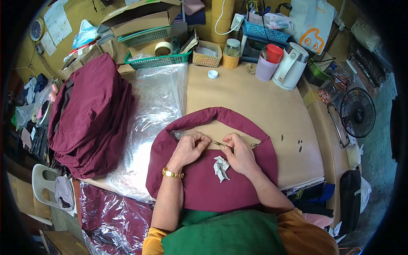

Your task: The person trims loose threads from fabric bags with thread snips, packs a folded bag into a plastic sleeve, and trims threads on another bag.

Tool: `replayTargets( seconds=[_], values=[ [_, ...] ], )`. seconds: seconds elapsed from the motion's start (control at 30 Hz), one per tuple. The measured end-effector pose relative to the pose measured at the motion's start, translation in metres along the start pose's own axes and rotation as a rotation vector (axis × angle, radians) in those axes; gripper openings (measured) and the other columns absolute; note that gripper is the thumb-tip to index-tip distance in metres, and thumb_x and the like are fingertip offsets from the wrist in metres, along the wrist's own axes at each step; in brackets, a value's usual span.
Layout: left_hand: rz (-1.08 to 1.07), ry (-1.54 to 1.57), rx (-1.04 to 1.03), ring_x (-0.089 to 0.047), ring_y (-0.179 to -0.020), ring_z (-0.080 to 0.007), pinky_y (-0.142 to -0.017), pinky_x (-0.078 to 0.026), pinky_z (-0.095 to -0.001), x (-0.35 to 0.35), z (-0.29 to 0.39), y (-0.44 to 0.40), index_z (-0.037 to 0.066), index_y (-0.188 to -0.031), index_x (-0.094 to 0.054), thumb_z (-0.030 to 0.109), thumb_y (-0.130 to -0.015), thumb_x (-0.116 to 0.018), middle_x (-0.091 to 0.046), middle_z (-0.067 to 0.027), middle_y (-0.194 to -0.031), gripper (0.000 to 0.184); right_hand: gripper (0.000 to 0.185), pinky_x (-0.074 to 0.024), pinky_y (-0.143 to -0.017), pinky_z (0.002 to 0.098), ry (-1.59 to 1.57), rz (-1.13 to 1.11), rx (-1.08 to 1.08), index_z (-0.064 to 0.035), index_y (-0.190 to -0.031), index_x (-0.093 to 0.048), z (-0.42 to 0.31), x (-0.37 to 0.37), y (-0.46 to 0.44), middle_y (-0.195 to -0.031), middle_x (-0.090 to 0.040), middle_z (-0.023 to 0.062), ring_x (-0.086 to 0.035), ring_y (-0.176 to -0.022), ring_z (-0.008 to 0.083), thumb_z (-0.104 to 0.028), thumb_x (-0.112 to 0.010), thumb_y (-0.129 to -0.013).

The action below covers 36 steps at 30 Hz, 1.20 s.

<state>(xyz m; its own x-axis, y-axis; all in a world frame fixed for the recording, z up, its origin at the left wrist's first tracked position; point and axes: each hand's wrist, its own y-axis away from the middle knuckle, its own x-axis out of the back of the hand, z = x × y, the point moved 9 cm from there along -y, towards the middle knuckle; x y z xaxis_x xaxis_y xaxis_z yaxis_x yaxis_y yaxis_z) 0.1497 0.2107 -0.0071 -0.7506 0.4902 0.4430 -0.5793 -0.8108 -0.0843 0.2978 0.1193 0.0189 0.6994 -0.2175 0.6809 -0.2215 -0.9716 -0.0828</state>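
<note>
The maroon cloth (238, 191) lies on the desk (250, 91), right in front of you. Your right hand (241, 155) grips a thin dark tool (218, 144) by the gap in the cloth. Your left hand (189, 148) has its fingers bent near the tool, but I can't tell if they pinch anything. A crumpled white scrap (221, 168) sits on the cloth between your arms. A big maroon pile (91, 119) is on your left, beside clear plastic (159, 89).
</note>
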Motion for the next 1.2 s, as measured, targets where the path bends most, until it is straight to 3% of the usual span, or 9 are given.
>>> replayTargets(
  seconds=[0.1,0.13,0.37,0.43,0.57,0.63,1.2],
  values=[
    [-0.155,-0.021,-0.022,-0.061,-0.08,-0.0151,-0.072,-0.05,-0.0315,-0.009,0.015,0.005,0.001,-0.091,-0.074,0.009,-0.084,-0.077,-0.064,-0.0063,-0.084,0.011,0.027,-0.0505,-0.082,0.0457,0.024,-0.009,-0.001,-0.0055,-0.108,-0.059,0.002,0.005,0.002,-0.102,-0.062,0.0126,-0.064,-0.096,0.0349,-0.023,-0.068,-0.09],
    [-0.13,-0.045,-0.102,-0.063,-0.076,-0.0164,-0.071,-0.05,-0.0315,-0.011,0.016,0.004,0.003,-0.089,-0.075,0.009,-0.081,-0.079,-0.066,-0.0076,-0.082,0.011,0.027,-0.0506,-0.083,0.046,0.053,-0.037,0.007,-0.0059,-0.108,-0.06,0.001,0.003,0.002,-0.102,-0.062,0.0121,-0.064,-0.097,0.0353,-0.024,-0.067,-0.09],
    [-0.065,-0.063,-0.022,-0.066,-0.075,-0.0189,-0.068,-0.051,-0.0327,-0.008,0.009,0.001,0.0,-0.085,-0.072,0.009,-0.082,-0.078,-0.068,-0.0088,-0.082,0.01,0.025,-0.0501,-0.082,0.0492,0.161,-0.043,0.043,-0.0058,-0.101,-0.061,-0.007,0.005,0.01,-0.101,-0.06,0.0137,-0.064,-0.095,0.0369,-0.026,-0.069,-0.089],
    [-0.039,-0.075,-0.008,-0.068,-0.078,-0.0295,-0.071,-0.051,-0.0383,-0.008,0.008,0.001,0.001,-0.085,-0.073,0.016,-0.084,-0.076,-0.069,-0.0137,-0.085,0.015,0.025,-0.0501,-0.079,0.0501,0.173,-0.052,0.07,-0.0059,-0.1,-0.06,-0.006,0.002,0.011,-0.1,-0.06,0.0138,-0.064,-0.093,0.0372,-0.025,-0.07,-0.088],
    [-0.024,-0.175,-0.06,-0.068,-0.079,-0.0267,-0.072,-0.051,-0.0367,-0.009,0.012,0.001,0.0,-0.084,-0.069,0.012,-0.086,-0.074,-0.069,-0.0128,-0.085,0.013,0.025,-0.0496,-0.077,0.051,0.145,-0.035,0.077,-0.0053,-0.098,-0.058,-0.006,0.0,0.009,-0.098,-0.06,0.0139,-0.064,-0.09,0.0377,-0.024,-0.07,-0.087],
    [-0.003,-0.192,-0.103,-0.068,-0.081,-0.0302,-0.073,-0.051,-0.0383,-0.01,0.013,0.002,0.001,-0.084,-0.067,0.013,-0.087,-0.072,-0.069,-0.0132,-0.086,0.013,0.025,-0.049,-0.076,0.0515,0.126,-0.007,0.078,-0.005,-0.095,-0.056,-0.007,0.001,0.008,-0.093,-0.06,0.0145,-0.064,-0.088,0.038,-0.023,-0.071,-0.087],
    [-0.007,-0.197,-0.062,-0.066,-0.084,-0.0306,-0.074,-0.05,-0.0388,-0.012,0.012,0.004,0.002,-0.086,-0.065,0.013,-0.087,-0.071,-0.067,-0.0125,-0.089,0.013,0.026,-0.0484,-0.069,0.0528,0.151,0.053,0.125,-0.0073,-0.093,-0.05,-0.014,-0.006,0.007,-0.087,-0.059,0.0133,-0.064,-0.08,0.0384,-0.019,-0.072,-0.085]
  ],
)
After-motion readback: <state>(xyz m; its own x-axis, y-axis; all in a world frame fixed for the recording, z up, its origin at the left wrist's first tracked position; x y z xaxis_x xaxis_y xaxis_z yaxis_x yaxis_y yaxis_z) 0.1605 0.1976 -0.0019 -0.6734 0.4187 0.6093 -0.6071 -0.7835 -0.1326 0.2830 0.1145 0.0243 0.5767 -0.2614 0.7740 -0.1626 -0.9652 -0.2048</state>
